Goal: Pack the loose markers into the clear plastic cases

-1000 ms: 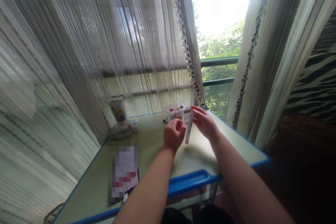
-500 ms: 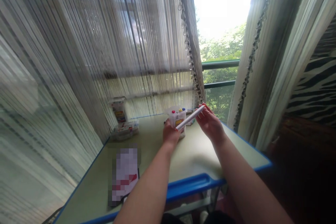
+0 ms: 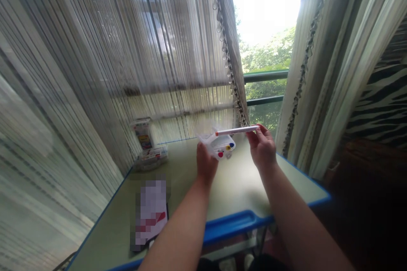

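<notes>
My left hand (image 3: 206,164) grips a clear plastic marker case (image 3: 219,145), tipped over so the red, yellow and blue caps inside face me. It is lifted off the desk (image 3: 241,184). My right hand (image 3: 263,148) pinches the end of a white marker with a red tip (image 3: 237,130), held level just above the case's mouth. The marker's tip end is at the case.
A small box (image 3: 143,132) and a flat clear case (image 3: 151,155) stand at the desk's back left by the striped curtain (image 3: 127,51). A blurred paper (image 3: 150,214) lies near the front left. A blue tray edge (image 3: 229,228) runs along the front. The window railing (image 3: 265,76) is behind.
My left hand has taken the marker case off the desk and tipped it. My right hand has swung the marker from upright to level and brought it to the case.
</notes>
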